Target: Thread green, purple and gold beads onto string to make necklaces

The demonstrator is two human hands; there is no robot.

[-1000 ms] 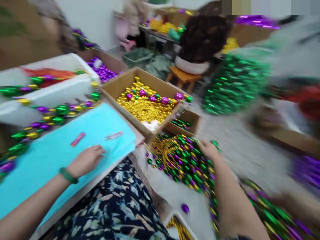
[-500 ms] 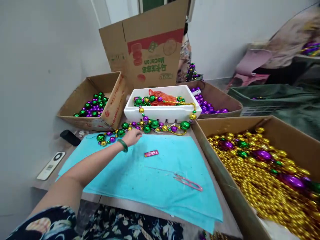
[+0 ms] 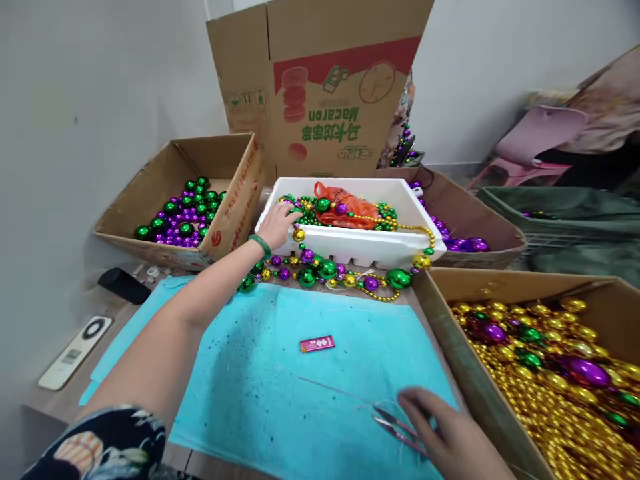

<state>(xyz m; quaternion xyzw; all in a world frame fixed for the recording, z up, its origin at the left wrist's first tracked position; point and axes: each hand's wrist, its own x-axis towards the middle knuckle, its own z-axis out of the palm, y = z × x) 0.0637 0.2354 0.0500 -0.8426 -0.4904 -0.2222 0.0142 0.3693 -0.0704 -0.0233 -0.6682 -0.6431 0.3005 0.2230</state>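
My left hand (image 3: 277, 225) reaches to the left end of a white foam box (image 3: 345, 241), its fingers bent over the bead garland (image 3: 327, 269) at the rim. The garland of green, purple and gold beads hangs over the front and lies along the cloth's far edge; the fingertips are partly hidden. My right hand (image 3: 450, 433), a little blurred, hovers with thumb and fingers apart over pink-handled thread snips (image 3: 397, 432), covering part of the handles. Beside the blades runs a long thin needle (image 3: 330, 388) with clear thread. A small pink packet (image 3: 317, 344) lies on the blue cloth (image 3: 250, 380).
An open carton (image 3: 237, 207) of green and purple beads stands at the left, and another carton (image 3: 450, 347) of gold beads at the right. Behind rises a tall cardboard flap (image 3: 320, 87). A white device (image 3: 75, 353) and a black object (image 3: 124, 285) lie at the table's left.
My left hand has moved up from the garland on the cloth to the foam box's rim. My right hand has come in over the snips. The view has shifted closer.
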